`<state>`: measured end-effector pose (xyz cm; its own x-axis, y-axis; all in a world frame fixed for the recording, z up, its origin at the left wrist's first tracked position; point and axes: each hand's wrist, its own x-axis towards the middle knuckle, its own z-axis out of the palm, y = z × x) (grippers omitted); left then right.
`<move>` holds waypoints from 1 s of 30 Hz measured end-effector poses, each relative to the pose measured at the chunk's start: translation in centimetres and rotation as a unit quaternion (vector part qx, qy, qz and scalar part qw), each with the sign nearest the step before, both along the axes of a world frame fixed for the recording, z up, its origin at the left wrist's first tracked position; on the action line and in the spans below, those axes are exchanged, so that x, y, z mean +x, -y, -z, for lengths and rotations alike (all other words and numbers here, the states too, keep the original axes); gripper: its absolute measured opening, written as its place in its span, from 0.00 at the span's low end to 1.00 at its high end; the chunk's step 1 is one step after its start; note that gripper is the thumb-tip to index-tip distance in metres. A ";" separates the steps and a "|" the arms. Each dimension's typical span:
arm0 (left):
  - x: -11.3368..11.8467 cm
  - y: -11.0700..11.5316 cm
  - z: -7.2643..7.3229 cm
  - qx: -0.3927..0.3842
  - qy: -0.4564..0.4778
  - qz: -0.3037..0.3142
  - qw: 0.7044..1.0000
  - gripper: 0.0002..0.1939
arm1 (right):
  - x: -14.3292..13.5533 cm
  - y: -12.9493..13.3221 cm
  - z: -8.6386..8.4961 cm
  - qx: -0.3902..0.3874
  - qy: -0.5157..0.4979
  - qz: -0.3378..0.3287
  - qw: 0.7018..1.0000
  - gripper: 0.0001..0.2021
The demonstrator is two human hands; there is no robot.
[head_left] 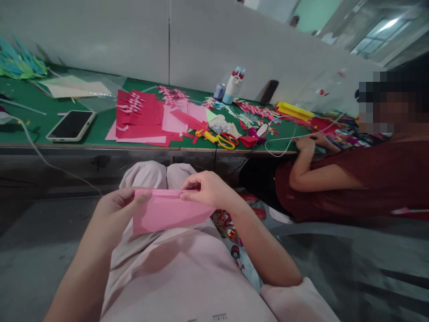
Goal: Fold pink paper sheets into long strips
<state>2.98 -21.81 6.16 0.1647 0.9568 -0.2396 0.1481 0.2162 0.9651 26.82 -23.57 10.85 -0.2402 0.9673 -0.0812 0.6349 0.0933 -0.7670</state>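
A pink sheet of paper [167, 214] is held over my lap, with a narrow fold or crease along its upper edge. My left hand [117, 214] pinches its upper left corner, thumb on top. Toward the right end of the same edge, my right hand [204, 192] grips it between thumb and fingers. Beyond my knees, red sheets [140, 116] and pink sheets [174, 120] lie in a loose pile on the green table [103, 145]. Yellow-handled scissors [226, 142] and a yellow tool [206, 135] rest near the table's front edge.
A phone [71, 126] lies at the left, with a white cable [36, 150] hanging off the edge. A can [219, 91] and a bottle [233, 87] stand by the wall. At the right sits a person in a dark red shirt [378, 179], hands on the table.
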 end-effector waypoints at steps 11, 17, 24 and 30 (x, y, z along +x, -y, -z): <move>-2.4 -3.0 3.1 -0.090 0.005 -0.051 0.995 0.22 | 2.5 -3.0 4.3 -0.103 -0.045 -0.029 0.993 0.15; -2.6 -5.4 6.0 -0.134 0.004 -0.055 0.989 0.22 | 2.3 -5.8 8.4 -0.133 -0.040 0.019 0.990 0.09; -2.9 -7.6 9.8 -0.182 -0.025 -0.054 0.982 0.25 | 2.8 -8.4 12.8 -0.187 -0.095 0.052 0.976 0.06; -3.7 -8.7 9.7 -0.199 -0.083 -0.011 0.976 0.21 | 3.3 -8.6 13.7 -0.200 -0.131 0.088 0.967 0.07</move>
<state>-0.77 -13.16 -3.57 0.0725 0.7855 -0.6145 0.2866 0.5738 0.7672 30.10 -14.92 -2.85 -0.1379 0.8990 -0.4158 0.3928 -0.3358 -0.8562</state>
